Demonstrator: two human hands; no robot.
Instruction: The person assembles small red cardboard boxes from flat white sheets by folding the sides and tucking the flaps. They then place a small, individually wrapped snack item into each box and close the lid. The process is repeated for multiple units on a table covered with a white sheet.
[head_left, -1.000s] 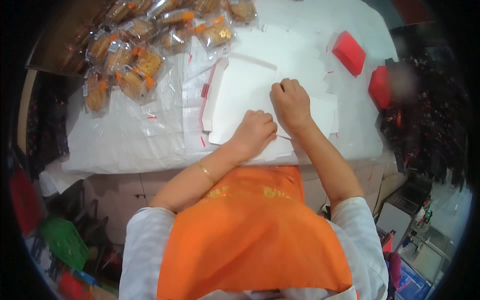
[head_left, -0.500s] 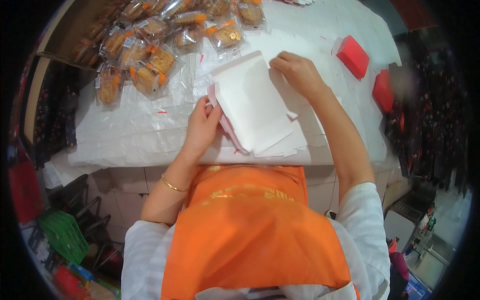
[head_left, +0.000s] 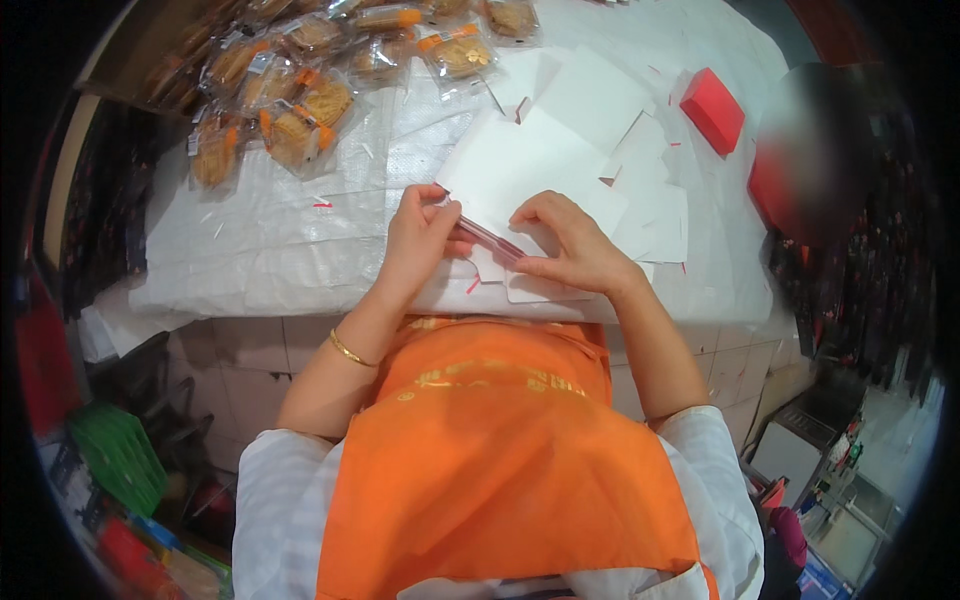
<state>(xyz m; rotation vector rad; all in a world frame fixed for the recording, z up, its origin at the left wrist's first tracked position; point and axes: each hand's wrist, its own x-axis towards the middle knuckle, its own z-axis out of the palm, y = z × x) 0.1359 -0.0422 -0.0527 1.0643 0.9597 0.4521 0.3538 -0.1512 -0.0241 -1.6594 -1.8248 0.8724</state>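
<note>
Both hands work at the near edge of a white card box blank (head_left: 500, 165) with a reddish outer face, lying on the table before me. My left hand (head_left: 425, 232) pinches the left end of its folded, dark red edge. At the other end of that fold, my right hand (head_left: 572, 242) has its thumb against the edge and its fingers curled over the white inner side. More flat white blanks (head_left: 655, 185) lie spread beneath and to the right. The underside of the held blank is hidden.
Clear-wrapped golden pastries (head_left: 325, 100) are heaped at the far left beside a brown carton (head_left: 65, 170). A red box (head_left: 713, 112) stands on the white table sheet (head_left: 270, 260) at right. Another red item (head_left: 765, 185) is partly covered by a dark blur. Small paper scraps are scattered about.
My right hand has come down and left from the blank's far side to its near edge. The raised blank now lies lower, its near edge folded up between both hands.
</note>
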